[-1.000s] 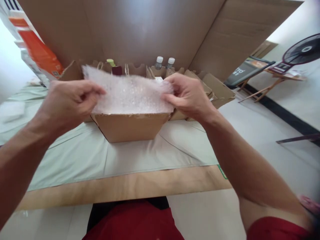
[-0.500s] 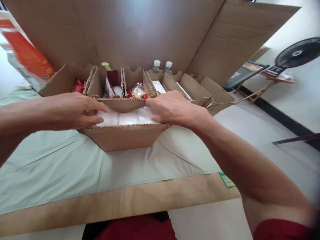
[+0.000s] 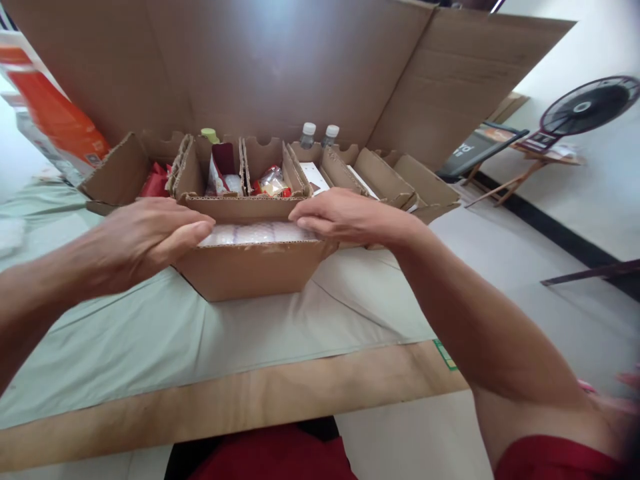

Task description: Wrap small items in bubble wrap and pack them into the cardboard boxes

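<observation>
A small open cardboard box (image 3: 255, 270) stands in front of me on the cloth. Inside it lies a sheet of clear bubble wrap (image 3: 260, 233), a little below the rim. My left hand (image 3: 155, 233) is closed over the box's left end, its thumb and fingers pressed together at the rim. At the right end my right hand (image 3: 337, 217) is closed too, knuckles up, with its fingertips curled over the rim beside the bubble wrap. Both palms hide the short sides of the box. What lies under the wrap is hidden.
Behind the box runs a row of cardboard bins (image 3: 125, 167) holding a red packet (image 3: 156, 180), a wrapped snack (image 3: 273, 181) and white boxes. Two white-capped bottles (image 3: 307, 135) and a tall cardboard panel (image 3: 280, 73) stand beyond. At right is a fan (image 3: 583, 107).
My left hand has shifted from the bubble wrap onto the box's left end, and its fingers have closed. The right hand's fingers have drawn together. The bubble wrap looks flatter and lower.
</observation>
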{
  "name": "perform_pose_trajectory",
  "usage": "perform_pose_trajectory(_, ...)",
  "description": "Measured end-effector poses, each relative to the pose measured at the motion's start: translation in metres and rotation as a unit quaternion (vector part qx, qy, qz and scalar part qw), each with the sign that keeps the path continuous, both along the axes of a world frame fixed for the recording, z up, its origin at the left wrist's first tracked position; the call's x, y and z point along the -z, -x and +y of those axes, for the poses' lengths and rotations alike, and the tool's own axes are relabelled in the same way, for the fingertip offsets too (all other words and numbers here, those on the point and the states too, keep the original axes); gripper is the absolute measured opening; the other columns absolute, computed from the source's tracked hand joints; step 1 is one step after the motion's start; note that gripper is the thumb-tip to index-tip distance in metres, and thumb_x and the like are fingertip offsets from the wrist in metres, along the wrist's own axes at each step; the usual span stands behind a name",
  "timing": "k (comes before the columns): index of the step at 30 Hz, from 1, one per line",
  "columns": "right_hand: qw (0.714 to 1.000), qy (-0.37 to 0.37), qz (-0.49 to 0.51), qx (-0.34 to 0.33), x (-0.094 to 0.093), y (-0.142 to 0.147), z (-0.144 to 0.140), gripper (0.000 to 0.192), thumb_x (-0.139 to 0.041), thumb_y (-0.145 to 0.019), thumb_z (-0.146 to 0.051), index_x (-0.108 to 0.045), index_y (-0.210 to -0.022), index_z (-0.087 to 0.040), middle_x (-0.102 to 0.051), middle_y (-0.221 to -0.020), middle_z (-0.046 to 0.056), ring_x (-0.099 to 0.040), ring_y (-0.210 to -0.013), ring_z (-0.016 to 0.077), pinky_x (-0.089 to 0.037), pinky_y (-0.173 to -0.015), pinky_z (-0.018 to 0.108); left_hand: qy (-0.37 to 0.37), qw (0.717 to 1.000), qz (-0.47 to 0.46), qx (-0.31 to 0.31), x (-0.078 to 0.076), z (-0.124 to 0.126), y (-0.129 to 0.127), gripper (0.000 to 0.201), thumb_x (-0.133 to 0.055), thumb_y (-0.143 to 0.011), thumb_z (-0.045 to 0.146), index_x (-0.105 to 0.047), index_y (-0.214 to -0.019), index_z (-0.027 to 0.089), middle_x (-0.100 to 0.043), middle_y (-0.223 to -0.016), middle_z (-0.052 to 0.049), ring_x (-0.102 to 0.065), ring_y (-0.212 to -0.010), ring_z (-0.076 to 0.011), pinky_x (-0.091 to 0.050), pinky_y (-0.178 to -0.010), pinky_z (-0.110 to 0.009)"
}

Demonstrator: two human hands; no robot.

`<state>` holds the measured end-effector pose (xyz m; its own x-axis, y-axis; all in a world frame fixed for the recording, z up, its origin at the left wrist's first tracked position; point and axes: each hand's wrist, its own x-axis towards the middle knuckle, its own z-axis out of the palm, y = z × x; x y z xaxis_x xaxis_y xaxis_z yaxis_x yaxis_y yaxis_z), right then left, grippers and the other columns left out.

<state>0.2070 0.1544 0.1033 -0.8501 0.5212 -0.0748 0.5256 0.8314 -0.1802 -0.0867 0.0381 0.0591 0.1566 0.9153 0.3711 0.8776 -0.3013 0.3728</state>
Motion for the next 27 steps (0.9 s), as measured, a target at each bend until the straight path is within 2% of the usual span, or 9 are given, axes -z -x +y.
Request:
perform_pose_trajectory(3,0.962,-0.076,0.243,0.096,0.018,-0.049,-0.023,0.021,-0.056,-0.100,-0.025,-0.076,-0.101,-0.021,-0.079,-0.102,0.004,-0.070,-0.091,0.0202,-0.049,-0.085,0.034,-0.100,0.990,-0.049,-0.090,0.023,-0.055,0.004,0.045,-0.052,-0.096,0.060,-0.075,-0.120,0.029,-0.073,-0.122,0.000,-0.068,-0.116,-0.0282,-0.048,-0.110,-0.053)
perform_pose_trajectory(6,0.902,-0.074,0.373,0.207,0.059,-0.084,-0.042,0.016,-0.065,-0.097,-0.034,-0.077,-0.099,-0.025,-0.080,-0.098,0.004,-0.073,-0.089,0.0220,-0.056,-0.085,0.037,-0.076,0.963,-0.123,-0.226,0.066,-0.092,0.004,0.043,-0.063,-0.089,0.061,-0.072,-0.124,0.038,-0.074,-0.124,0.001,-0.070,-0.113,-0.0323,-0.051,-0.107,-0.055)
perform_pose_trajectory(9,0.898,0.022,0.376,0.229,0.109,-0.077,-0.044,0.030,-0.073,-0.088,-0.041,-0.072,-0.112,-0.023,-0.080,-0.108,0.008,-0.074,-0.096,0.0253,-0.059,-0.089,0.041,-0.024,0.954,-0.189,-0.233,0.106,-0.087,-0.003,0.060,-0.070,-0.084,0.059,-0.063,-0.139,0.034,-0.071,-0.135,-0.004,-0.071,-0.114,-0.0338,-0.056,-0.100,-0.052)
perform_pose_trajectory(13,0.881,0.125,0.395,0.228,0.155,-0.034,-0.038,0.048,-0.072,-0.084,-0.057,-0.068,-0.112,-0.018,-0.078,-0.112,0.014,-0.073,-0.098,0.0282,-0.060,-0.087,0.043,-0.006,0.926,-0.338,-0.165,0.132,-0.042,-0.025,0.072,-0.074,-0.084,0.055,-0.054,-0.144,0.021,-0.066,-0.140,-0.014,-0.066,-0.124,-0.0343,-0.054,-0.106,-0.051)
perform_pose_trajectory(15,0.869,0.138,0.413,0.237,0.163,-0.027,-0.043,0.049,-0.070,-0.085,-0.062,-0.068,-0.107,-0.018,-0.078,-0.109,0.014,-0.072,-0.094,0.0283,-0.060,-0.082,0.042,-0.004,0.912,-0.378,-0.158,0.139,-0.032,-0.039,0.073,-0.074,-0.083,0.059,-0.054,-0.140,0.018,-0.068,-0.133,-0.016,-0.066,-0.124,-0.0345,-0.053,-0.108,-0.052)
perform_pose_trajectory(17,0.871,0.122,0.405,0.250,0.165,-0.036,-0.054,0.048,-0.070,-0.085,-0.064,-0.069,-0.103,-0.019,-0.078,-0.101,0.013,-0.072,-0.090,0.0292,-0.060,-0.081,0.044,-0.002,0.907,-0.386,-0.169,0.146,-0.042,-0.053,0.076,-0.075,-0.081,0.062,-0.055,-0.138,0.017,-0.069,-0.130,-0.017,-0.065,-0.125,-0.0354,-0.052,-0.109,-0.053)
perform_pose_trajectory(21,0.884,0.085,0.406,0.215,0.160,-0.052,-0.087,0.049,-0.073,-0.085,-0.064,-0.072,-0.108,-0.021,-0.078,-0.111,0.014,-0.073,-0.104,0.0342,-0.059,-0.091,0.048,0.006,0.898,-0.381,-0.220,0.153,-0.108,-0.065,0.061,-0.077,-0.082,0.060,-0.064,-0.126,0.019,-0.071,-0.125,-0.014,-0.063,-0.129,-0.0375,-0.044,-0.119,-0.058)
perform_pose_trajectory(24,0.891,0.112,0.411,0.157,0.148,-0.029,-0.095,0.052,-0.076,-0.084,-0.064,-0.071,-0.115,-0.022,-0.078,-0.116,0.012,-0.073,-0.106,0.0321,-0.060,-0.093,0.045,-0.023,0.876,-0.382,-0.294,0.135,-0.139,-0.052,0.052,-0.080,-0.079,0.058,-0.067,-0.117,0.023,-0.074,-0.111,-0.010,-0.069,-0.117,-0.0378,-0.050,-0.113,-0.060)
perform_pose_trajectory(27,0.877,0.134,0.433,0.162,0.135,-0.010,-0.082,0.053,-0.077,-0.081,-0.067,-0.071,-0.107,-0.022,-0.079,-0.100,0.009,-0.073,-0.089,0.0283,-0.061,-0.082,0.043,-0.067,0.873,-0.388,-0.286,0.107,-0.119,-0.047,0.059,-0.081,-0.078,0.056,-0.063,-0.126,0.025,-0.072,-0.117,-0.010,-0.070,-0.112,-0.0355,-0.056,-0.107,-0.058)
